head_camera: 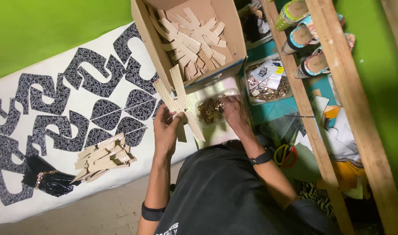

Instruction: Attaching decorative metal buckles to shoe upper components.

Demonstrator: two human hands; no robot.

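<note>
The left hand [166, 128] pinches a beige embossed shoe-upper cutout [179, 102] between thumb and fingers, holding it up just beside the cardboard box [157, 48] of matching cutouts. The right hand [234, 114], fingers curled down, digs into a clear tray of small gold buckles [210, 111] right next to the left hand; whether it has one pinched, I cannot tell. The tray sits near the work surface's edge, so a careless pull could likely tip it and scatter buckles onto the cluttered floor by the scissors [285, 154]. The cutout's long straps hang loose and may snag the tray rim. A finished stack of cutouts [104, 157] lies left of the left wrist.
</note>
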